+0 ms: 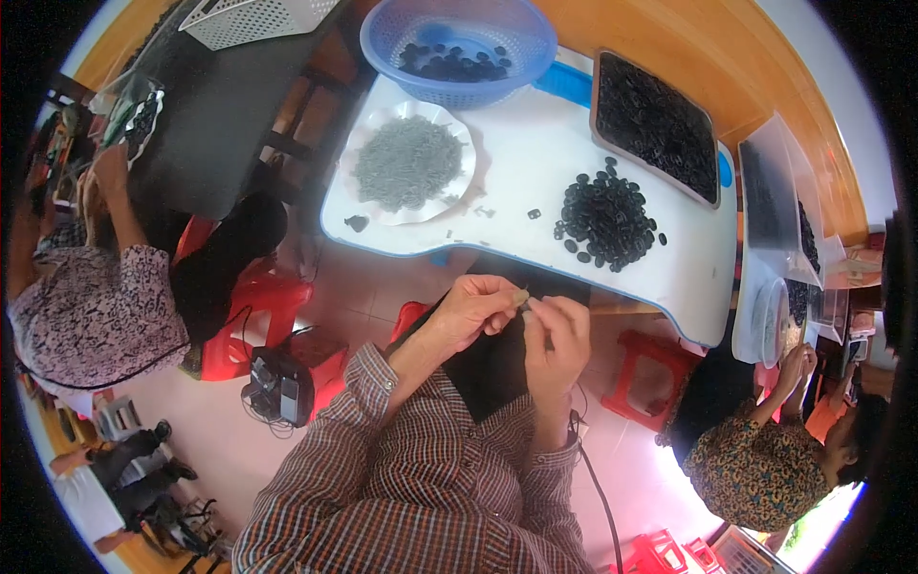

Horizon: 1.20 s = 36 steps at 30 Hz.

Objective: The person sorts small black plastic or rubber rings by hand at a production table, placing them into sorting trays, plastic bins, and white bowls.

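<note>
Pinching tiny part [522, 298], L hand [470, 308], R hand [559, 335]

A small assembly workshop: around the white worktable [535, 182] heaped with black parts [608, 218], 2 other seated people [91, 297] work near red plastic stools [263, 306].

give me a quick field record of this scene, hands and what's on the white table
left hand: fingertips pinched on a tiny pale part, too small to identify
right hand: fingertips meeting the left hand's at that part
white table: just beyond the hands
loose black pieces: heaped on the table's right half
white plate: holds a pile of small grey parts
blue basket: far edge, a few black pieces inside
dark tray: far right, full of black pieces
others: people seated at left and lower right
</note>
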Each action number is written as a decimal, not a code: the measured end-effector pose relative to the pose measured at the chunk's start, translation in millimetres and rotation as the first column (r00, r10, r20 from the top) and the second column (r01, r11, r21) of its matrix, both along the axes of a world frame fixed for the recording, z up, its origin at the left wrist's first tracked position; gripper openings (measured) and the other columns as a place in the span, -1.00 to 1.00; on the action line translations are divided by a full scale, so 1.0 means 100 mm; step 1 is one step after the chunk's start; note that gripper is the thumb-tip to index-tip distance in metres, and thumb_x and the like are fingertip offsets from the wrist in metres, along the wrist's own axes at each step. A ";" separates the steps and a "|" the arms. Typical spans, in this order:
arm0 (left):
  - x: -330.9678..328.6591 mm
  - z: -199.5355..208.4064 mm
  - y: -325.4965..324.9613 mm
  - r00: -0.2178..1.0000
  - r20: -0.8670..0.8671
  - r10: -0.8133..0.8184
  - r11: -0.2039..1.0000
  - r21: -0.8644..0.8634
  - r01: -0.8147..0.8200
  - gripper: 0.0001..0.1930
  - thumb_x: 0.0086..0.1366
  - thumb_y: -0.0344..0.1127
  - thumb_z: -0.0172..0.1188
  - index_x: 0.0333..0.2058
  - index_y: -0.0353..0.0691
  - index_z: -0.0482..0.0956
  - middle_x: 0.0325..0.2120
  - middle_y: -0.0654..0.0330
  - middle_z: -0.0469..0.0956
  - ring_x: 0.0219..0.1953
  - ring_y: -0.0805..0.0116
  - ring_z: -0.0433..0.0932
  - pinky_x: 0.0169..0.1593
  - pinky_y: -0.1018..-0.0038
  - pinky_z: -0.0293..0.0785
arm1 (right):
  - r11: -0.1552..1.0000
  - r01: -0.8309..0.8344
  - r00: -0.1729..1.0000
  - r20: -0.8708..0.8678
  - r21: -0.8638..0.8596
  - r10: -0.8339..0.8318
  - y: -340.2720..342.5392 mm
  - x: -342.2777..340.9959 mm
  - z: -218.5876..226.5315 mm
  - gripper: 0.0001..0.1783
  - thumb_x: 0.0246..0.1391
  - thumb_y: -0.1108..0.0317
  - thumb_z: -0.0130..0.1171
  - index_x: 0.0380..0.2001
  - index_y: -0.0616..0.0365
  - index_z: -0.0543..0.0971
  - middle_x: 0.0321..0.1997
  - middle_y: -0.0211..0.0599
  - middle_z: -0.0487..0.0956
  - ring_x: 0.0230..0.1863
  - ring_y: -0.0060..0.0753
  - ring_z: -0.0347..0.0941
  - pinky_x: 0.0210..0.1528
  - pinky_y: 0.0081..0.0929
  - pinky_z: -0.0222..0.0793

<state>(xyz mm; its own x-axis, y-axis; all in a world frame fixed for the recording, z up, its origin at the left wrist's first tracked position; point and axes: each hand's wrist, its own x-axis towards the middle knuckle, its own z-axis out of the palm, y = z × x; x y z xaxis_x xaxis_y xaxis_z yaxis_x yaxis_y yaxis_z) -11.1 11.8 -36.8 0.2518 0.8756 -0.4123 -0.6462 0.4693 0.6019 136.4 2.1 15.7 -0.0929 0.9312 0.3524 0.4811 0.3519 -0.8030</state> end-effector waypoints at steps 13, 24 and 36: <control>0.04 0.06 0.00 0.995 -0.097 -0.017 1.000 -0.002 0.017 -0.81 0.29 -0.29 0.16 -0.44 -0.27 0.58 -0.62 0.33 0.50 -0.68 0.63 0.34 -0.63 0.71 0.19 | 0.999 0.034 0.998 -0.055 -0.022 -0.036 0.02 -0.05 -0.21 -0.88 0.11 0.59 0.10 -0.25 0.27 0.45 -0.30 -0.17 0.48 -0.46 -0.44 0.48 -0.45 -0.54 0.44; -0.22 0.08 0.05 0.348 -0.823 0.449 0.875 0.484 0.016 -0.87 0.15 -0.36 0.25 -0.47 -0.31 0.58 -0.58 0.07 0.51 -0.57 0.23 0.50 -0.48 0.39 0.39 | 0.915 -0.053 0.922 -0.372 -0.399 -0.109 0.00 -0.08 -0.19 -0.91 0.20 0.50 0.06 -0.25 0.27 0.47 -0.43 -0.35 0.52 -0.55 -0.64 0.45 -0.50 -0.72 0.39; -0.35 0.06 0.12 0.033 -0.798 0.602 0.795 0.603 0.072 -0.91 0.11 -0.44 0.23 -0.37 -0.25 0.57 -0.55 0.08 0.43 -0.53 0.10 0.49 -0.48 0.30 0.41 | 0.870 -0.110 0.857 -0.489 -0.481 -0.162 0.00 -0.07 -0.20 -0.86 0.16 0.51 0.11 -0.20 0.29 0.53 -0.41 -0.30 0.59 -0.54 -0.57 0.54 -0.54 -0.73 0.39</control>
<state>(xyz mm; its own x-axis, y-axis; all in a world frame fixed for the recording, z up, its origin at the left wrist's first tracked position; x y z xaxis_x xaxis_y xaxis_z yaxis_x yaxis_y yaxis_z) -46.0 24.2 -30.8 -0.3398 0.8792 0.3340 0.6125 -0.0627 0.7880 129.1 1.8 -4.0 -0.0045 0.9893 -0.1456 -0.0301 -0.1457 -0.9889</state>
